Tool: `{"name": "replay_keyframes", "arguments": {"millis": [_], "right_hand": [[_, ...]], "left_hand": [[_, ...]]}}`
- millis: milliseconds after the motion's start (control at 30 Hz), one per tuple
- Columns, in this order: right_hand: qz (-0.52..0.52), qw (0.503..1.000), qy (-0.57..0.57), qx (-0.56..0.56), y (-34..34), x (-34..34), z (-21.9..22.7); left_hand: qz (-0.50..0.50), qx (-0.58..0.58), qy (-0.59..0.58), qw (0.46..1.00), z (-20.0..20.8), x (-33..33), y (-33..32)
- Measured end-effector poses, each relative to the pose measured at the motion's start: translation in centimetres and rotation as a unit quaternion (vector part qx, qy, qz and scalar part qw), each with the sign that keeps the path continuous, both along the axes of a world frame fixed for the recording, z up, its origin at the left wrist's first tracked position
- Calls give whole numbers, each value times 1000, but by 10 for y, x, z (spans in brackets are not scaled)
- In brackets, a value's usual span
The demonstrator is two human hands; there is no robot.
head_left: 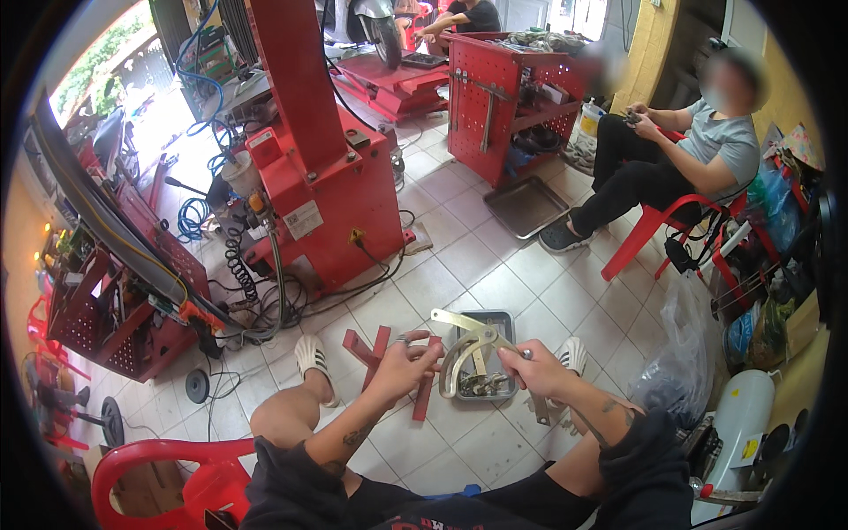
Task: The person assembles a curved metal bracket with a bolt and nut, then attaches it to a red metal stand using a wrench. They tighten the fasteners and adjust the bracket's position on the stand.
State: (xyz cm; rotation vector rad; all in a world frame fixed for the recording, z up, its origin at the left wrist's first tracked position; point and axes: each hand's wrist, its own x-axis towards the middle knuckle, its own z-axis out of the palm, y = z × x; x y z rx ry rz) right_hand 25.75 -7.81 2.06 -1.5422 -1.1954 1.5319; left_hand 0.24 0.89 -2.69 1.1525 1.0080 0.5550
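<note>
At left, the red machine [358, 208] has a white label [303, 219] too small to read. Low in the middle, your left hand [406, 364] curls by the red stand [355, 347]; I can't tell its grip. Your right hand [536, 369] holds the gold metal piece [481, 336], slanting upper left to lower right.

Right hand [534, 371] covers the gripped stretch of a pale-gold flat metal linkage [481, 336]. Left hand [409, 367] overlaps a red square metal bar [426, 393]; contact unclear. Small metal pieces [486, 386] in a grey rectangular tray [488, 315], partly behind the linkage: too small to identify. Seated person in grey shirt [726, 146]: face blurred, small dark object [632, 118] unidentifiable. Far person in black shirt [480, 15]: head beyond upper edge. Grey scooter [371, 11], red steel column [296, 79]: tops cut off.
</note>
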Motion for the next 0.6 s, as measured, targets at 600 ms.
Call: {"name": "replay_keyframes", "arguments": {"millis": [600], "right_hand": [[-17, 999, 35, 36, -12, -44, -1]], "left_hand": [[-132, -150, -177, 964, 29, 7, -9]]}}
